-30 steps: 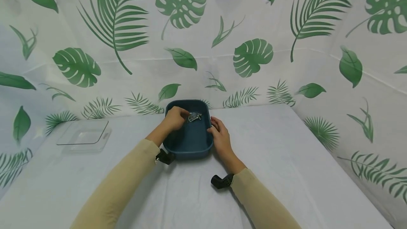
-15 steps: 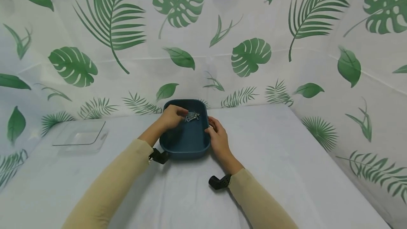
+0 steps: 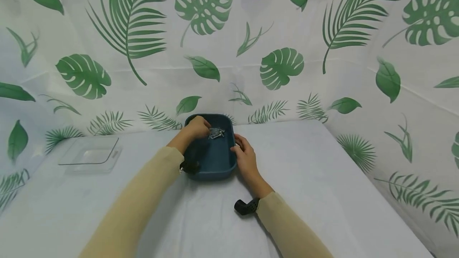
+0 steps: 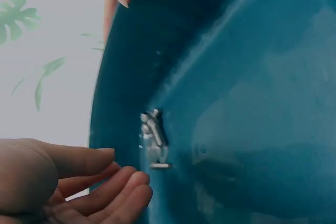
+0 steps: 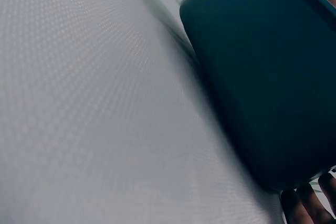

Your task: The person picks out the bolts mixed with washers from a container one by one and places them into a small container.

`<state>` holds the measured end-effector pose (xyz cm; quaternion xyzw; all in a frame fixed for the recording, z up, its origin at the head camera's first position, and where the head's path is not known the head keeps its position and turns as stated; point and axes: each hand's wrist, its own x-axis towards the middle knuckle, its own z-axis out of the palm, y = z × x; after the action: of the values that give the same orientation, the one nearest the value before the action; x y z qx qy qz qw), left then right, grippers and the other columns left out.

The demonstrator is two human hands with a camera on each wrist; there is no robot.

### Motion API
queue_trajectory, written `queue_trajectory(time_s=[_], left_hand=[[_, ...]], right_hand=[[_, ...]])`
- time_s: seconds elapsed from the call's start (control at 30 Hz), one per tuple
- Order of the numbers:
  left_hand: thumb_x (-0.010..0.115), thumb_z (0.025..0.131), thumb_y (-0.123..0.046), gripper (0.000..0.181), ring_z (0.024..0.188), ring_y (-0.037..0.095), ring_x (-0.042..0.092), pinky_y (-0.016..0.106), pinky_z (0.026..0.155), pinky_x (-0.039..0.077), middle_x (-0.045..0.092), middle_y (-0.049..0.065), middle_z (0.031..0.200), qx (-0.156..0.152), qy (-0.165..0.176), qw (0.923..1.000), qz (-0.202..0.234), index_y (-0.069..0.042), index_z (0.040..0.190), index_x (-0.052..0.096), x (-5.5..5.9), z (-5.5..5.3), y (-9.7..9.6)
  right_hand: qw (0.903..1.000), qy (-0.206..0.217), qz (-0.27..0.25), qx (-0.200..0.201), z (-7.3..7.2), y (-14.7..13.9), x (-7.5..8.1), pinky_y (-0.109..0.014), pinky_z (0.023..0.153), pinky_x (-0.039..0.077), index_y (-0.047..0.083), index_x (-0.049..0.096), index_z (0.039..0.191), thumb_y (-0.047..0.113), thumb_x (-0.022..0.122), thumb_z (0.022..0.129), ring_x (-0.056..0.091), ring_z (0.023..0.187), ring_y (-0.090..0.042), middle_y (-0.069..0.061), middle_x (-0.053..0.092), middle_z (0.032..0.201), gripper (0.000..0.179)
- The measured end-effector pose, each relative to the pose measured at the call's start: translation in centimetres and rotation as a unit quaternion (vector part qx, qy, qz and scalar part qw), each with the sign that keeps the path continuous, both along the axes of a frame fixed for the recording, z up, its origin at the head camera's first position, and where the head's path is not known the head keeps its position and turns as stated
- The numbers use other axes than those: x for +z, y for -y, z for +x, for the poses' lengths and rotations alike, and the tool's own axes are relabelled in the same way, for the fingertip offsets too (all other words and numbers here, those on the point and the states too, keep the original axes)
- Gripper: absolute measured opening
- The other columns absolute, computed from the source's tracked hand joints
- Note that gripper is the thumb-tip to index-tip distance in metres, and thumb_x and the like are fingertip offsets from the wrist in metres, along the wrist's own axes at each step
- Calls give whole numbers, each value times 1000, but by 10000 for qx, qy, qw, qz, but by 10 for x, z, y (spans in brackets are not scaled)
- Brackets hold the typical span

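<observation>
A dark blue rectangular tub (image 3: 216, 160) stands at the far middle of the table. Near its far end lie several silver screws (image 3: 217, 133), bunched together; in the left wrist view the screws (image 4: 155, 132) sit by the wall with something clear among them. My left hand (image 3: 198, 127) reaches over the tub's left side, its loosely bent fingers (image 4: 137, 184) beside the screws and nothing visible between them and the thumb. My right hand (image 3: 246, 157) grips the tub's right wall, thumb at the rim and fingers outside. The right wrist view shows mostly the tub's outer wall (image 5: 262, 77).
A clear rectangular container (image 3: 107, 162) with a transparent lid (image 3: 89, 146) lies on the left of the white-covered table (image 3: 305, 194). A leaf-printed cloth (image 3: 229, 51) hangs behind and along the right side. Black cameras are strapped to both wrists.
My left forearm has shifted right and forward, so its wrist camera now overlaps the tub's near left corner. My right hand keeps its grip; the tub and screws look unmoved.
</observation>
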<state>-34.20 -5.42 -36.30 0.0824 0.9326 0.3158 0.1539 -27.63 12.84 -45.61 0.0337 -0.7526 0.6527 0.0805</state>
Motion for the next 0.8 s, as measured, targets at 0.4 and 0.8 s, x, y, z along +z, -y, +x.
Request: queue_trajectory(time_s=[0.4,0.8], left_hand=[[68,86,-10,38,124,31,53,42,99,48,60,12,132,751,18,9970,-168,-4,123,65,-36,-21,2],[65,88,-12,22,109,29,60,39,89,52,66,13,120,712,-337,9968,-164,-5,108,73,-44,-20,-3]], right_hand=[[9999,16,-53,97,0,7,-3,-42,106,42,14,50,138,9,53,88,53,128,-21,-8,56,137,50],[10000,-32,-19,-7,1,3,-1,-43,104,44,13,51,136,9,53,86,55,126,-21,-8,57,136,50]])
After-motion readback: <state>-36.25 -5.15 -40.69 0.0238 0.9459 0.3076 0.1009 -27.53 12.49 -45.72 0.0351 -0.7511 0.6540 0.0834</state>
